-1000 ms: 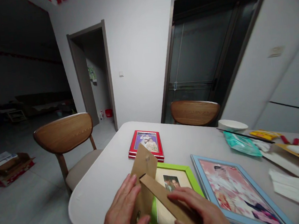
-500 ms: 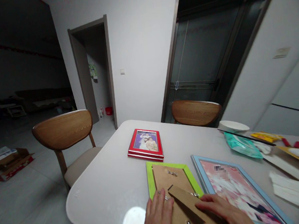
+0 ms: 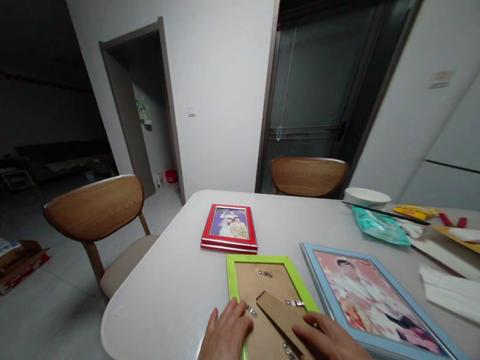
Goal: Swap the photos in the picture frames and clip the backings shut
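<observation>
Brown backing (image 3: 260, 335) now down in green photo frame (image 3: 232, 281), pic covered, L hand (image 3: 226, 341) splayed over left rim, easel leg (image 3: 282, 319) under R hand (image 3: 332, 340), prob. pinched.

Chairs, two: I am viewing one wooden-backed chair (image 3: 95, 208) standing at the left side of the table (image 3: 162, 299), and a second chair (image 3: 309, 176) showing its backrest beyond the far edge. Tableware, one: a white bowl (image 3: 367, 197) is sitting toward the far right. Packets, two: a teal packet (image 3: 379, 226) is lying in front of the bowl; a yellow packet (image 3: 413, 211) is lying to its right. Floor, left: I am noting a cardboard box (image 3: 19, 272). Doorway (image 3: 170, 119): a red bucket (image 3: 171, 176) is standing within. Wall: a pale switch (image 3: 191, 112) is showing between the doorway and a dark glass door (image 3: 315, 83).
</observation>
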Available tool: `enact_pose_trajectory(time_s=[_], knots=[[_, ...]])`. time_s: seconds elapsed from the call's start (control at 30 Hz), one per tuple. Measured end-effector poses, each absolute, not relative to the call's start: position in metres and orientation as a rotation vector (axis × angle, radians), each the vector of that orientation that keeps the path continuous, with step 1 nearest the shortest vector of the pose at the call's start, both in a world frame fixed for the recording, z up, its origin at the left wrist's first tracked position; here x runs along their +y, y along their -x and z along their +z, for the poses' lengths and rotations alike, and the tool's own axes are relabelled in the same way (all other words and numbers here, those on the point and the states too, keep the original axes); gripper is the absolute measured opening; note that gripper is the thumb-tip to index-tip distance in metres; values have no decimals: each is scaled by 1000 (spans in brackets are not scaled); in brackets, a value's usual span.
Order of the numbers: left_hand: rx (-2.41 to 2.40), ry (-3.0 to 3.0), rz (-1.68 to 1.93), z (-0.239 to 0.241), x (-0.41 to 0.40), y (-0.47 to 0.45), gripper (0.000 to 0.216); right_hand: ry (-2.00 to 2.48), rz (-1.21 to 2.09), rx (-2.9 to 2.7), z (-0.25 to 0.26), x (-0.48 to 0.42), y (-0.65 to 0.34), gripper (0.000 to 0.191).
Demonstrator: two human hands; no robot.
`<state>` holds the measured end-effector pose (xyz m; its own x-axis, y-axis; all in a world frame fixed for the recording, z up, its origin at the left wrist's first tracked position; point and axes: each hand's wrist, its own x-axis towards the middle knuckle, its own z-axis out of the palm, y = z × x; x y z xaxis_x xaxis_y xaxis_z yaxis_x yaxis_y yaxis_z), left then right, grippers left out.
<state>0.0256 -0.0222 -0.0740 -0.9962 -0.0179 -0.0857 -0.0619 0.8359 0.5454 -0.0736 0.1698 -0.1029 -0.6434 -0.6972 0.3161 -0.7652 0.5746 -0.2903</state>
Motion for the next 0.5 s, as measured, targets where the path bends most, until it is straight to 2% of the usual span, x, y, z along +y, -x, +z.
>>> enact_pose_trajectory(time_s=[0.17, 0.27, 0.37, 0.5], knots=[[2954, -49, 866, -81, -15, -27, 49, -1289, 616, -2493, -115, 166, 68, 28], [2978, -144, 897, -92, -15, -28, 33, -1287, 627, -2515, -110, 165, 69, 27], [3005, -153, 922, -95, -19, -30, 24, -1188, 666, -2613, -101, 163, 78, 28], [2983, -146, 926, -89, -24, -31, 23, -1032, 664, -2728, -96, 157, 97, 28]])
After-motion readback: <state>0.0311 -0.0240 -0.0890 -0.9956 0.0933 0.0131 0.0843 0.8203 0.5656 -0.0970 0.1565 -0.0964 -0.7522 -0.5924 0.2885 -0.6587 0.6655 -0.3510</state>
